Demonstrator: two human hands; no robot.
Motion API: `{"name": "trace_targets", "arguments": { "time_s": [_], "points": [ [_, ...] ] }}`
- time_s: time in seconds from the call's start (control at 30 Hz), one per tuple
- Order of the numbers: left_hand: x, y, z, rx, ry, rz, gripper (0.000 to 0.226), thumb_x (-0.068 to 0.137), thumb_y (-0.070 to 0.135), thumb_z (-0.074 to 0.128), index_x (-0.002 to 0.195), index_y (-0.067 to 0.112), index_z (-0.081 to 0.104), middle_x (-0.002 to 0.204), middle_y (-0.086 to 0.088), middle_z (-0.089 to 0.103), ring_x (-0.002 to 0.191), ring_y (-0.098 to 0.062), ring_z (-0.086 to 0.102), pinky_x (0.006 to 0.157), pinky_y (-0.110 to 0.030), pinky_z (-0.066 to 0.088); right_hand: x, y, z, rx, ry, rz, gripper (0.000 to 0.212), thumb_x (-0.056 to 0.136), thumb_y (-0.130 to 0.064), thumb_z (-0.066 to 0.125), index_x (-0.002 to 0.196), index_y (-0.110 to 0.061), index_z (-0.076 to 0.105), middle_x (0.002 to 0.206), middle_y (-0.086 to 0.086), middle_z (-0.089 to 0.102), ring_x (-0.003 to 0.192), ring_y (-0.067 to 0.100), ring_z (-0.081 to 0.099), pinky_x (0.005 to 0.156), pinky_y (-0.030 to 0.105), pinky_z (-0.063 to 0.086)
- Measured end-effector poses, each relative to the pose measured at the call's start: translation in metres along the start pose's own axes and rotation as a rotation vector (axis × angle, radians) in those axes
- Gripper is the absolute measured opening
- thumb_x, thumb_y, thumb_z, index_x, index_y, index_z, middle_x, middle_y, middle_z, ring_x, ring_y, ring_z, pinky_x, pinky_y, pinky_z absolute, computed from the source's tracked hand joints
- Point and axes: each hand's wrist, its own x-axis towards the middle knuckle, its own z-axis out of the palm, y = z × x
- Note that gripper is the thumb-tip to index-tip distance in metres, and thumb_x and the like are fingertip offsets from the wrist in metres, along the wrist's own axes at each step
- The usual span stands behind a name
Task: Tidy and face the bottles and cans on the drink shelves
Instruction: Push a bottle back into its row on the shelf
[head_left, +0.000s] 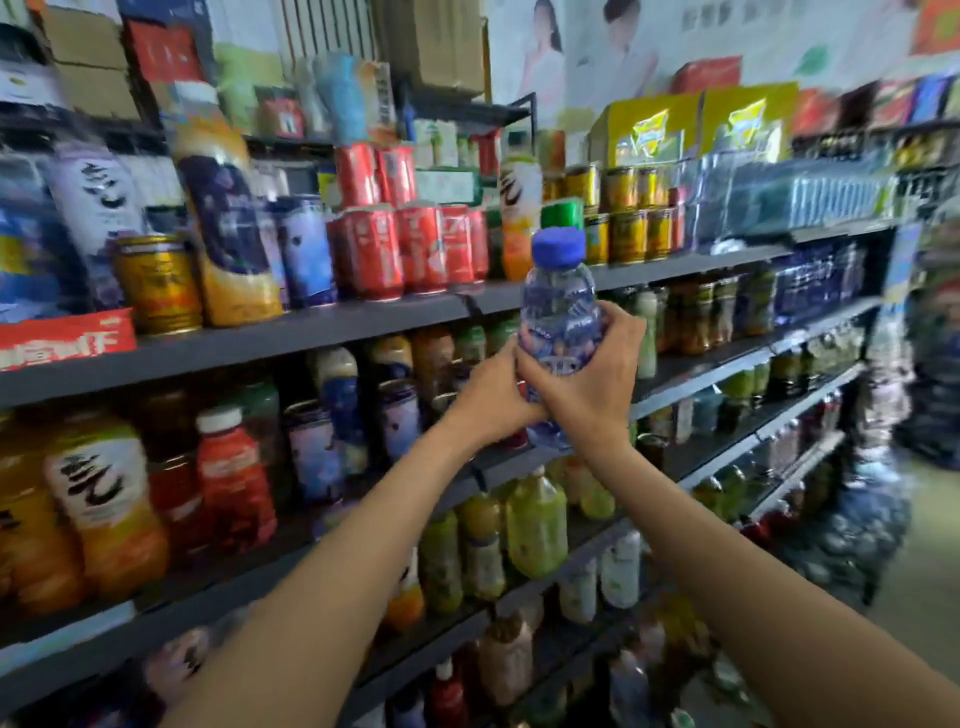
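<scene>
— Blue-capped and clear, a plastic water bottle (558, 322) stands upright in mid-air in front of the drink shelves, gripped low on its body by both of a person's hands. What does each hand do?

— The left hand (491, 397) wraps the bottle's lower left side, fingers curled round it; the right hand (592, 376) clasps it from the right, fingers closed over the blue label. Both bare forearms reach up from the bottom edge of the view. The bottle touches no shelf.

— And just behind the hands?

— The dark grey shelving (311, 338) runs off to the right. Level with the hands, the second tier holds orange juice bottles (104, 499) at the left, a red drink bottle (234, 473) with a white cap beside them, and blue-labelled bottles further in. Below, green tea bottles (537, 519) stand in a row.

— Higher up?

— On the top tier, red cans (410, 249) are stacked two high, just left of the bottle's cap. A gold can (156, 283) stands near the shelf edge at the left, beside a tall tilted bottle with a dark blue label (223, 218). Yellow cans (623, 218) are stacked to the right, then shrink-wrapped packs of water (795, 195). Farthest back, yellow cartons (696, 124) sit against the wall. Much of the view is motion-blurred.
</scene>
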Motion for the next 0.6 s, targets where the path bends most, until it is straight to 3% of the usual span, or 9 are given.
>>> {"name": "trace_targets", "arguments": {
  "time_s": [0.07,0.2,0.3,0.4,0.5,0.6],
  "points": [
    [0.043,0.021,0.042,-0.016,0.041,0.021,0.055,0.061,0.014,0.080,0.107,0.014,0.050,0.104,0.000,0.061,0.096,-0.015,0.057,0.077,-0.022,0.043,0.040,0.042,-0.030,0.009,-0.040,-0.018,0.075,0.064,-0.027,0.084,0.119,0.003,0.044,0.108,0.010,0.043,0.104,0.020,0.048,0.085,0.012,0.038],
    [0.130,0.056,0.104,-0.136,0.114,0.019,0.051,0.059,0.010,0.083,0.098,0.020,0.052,0.096,-0.001,0.064,0.093,-0.018,0.063,0.081,-0.030,0.051,0.126,0.110,-0.074,0.034,-0.122,-0.013,0.079,0.070,-0.038,0.079,0.128,-0.002,0.040,0.115,0.006,0.044,0.110,0.018,0.047,0.096,0.023,0.040],
    [0.194,0.075,0.141,-0.283,0.115,0.028,0.041,0.069,0.003,0.078,0.100,0.017,0.054,0.098,-0.004,0.064,0.086,-0.011,0.062,0.076,-0.017,0.049,0.179,0.164,-0.096,0.079,-0.173,-0.066,0.069,0.081,-0.054,0.055,0.132,-0.011,0.039,0.118,0.004,0.051,0.111,0.019,0.051,0.097,0.035,0.044],
    [0.251,0.094,0.173,-0.356,0.165,0.034,0.042,0.073,0.012,0.077,0.110,0.009,0.058,0.099,-0.001,0.063,0.088,-0.010,0.062,0.072,-0.009,0.048,0.218,0.219,-0.108,0.084,-0.117,-0.074,0.058,0.088,-0.049,0.041,0.132,-0.011,0.039,0.116,-0.001,0.050,0.111,0.018,0.051,0.097,0.040,0.043],
    [0.315,0.098,0.204,-0.289,0.214,0.066,0.042,0.071,0.028,0.079,0.107,0.016,0.061,0.104,-0.001,0.067,0.097,-0.013,0.062,0.088,-0.026,0.051,0.255,0.271,-0.113,0.082,-0.111,-0.083,0.048,0.092,-0.035,0.043,0.132,-0.008,0.039,0.119,0.002,0.049,0.109,0.015,0.050,0.097,0.037,0.044],
    [0.382,0.101,0.242,-0.274,0.229,0.107,0.057,0.057,0.044,0.084,0.103,0.016,0.063,0.106,-0.001,0.069,0.100,-0.016,0.064,0.093,-0.038,0.051,0.299,0.328,-0.124,0.015,-0.152,-0.154,0.053,0.091,-0.036,0.045,0.133,-0.005,0.037,0.124,0.006,0.048,0.113,0.015,0.049,0.096,0.029,0.042]
  ]
}}
